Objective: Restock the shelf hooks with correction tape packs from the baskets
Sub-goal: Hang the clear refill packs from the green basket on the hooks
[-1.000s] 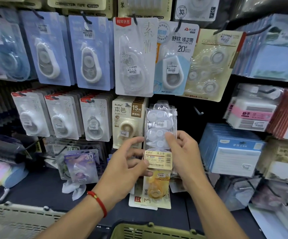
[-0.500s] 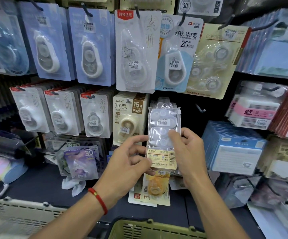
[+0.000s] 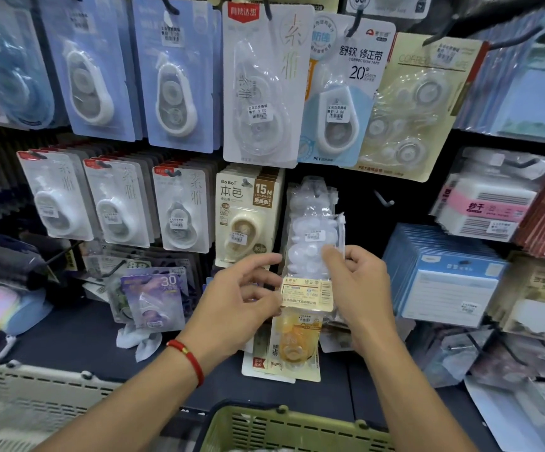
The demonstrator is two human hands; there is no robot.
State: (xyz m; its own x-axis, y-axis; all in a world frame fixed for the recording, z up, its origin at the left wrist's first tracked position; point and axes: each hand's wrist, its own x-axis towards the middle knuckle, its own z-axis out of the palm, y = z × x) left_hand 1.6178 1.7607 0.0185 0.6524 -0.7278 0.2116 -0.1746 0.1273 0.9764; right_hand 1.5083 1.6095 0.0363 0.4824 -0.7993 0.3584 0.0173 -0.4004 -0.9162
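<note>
Both hands pinch the clear tape pack hanging on its hook beside the beige pack: left hand at the label, right hand higher.

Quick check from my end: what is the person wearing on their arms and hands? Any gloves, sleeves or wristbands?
Both forearms are bare as far as the head view shows; no sleeves reach into the picture. The left hand and right hand wear no gloves, and no rings can be made out. The only item worn is a thin red cord bracelet with a small gold bead, around the left wrist. The right wrist has nothing on it.
</note>
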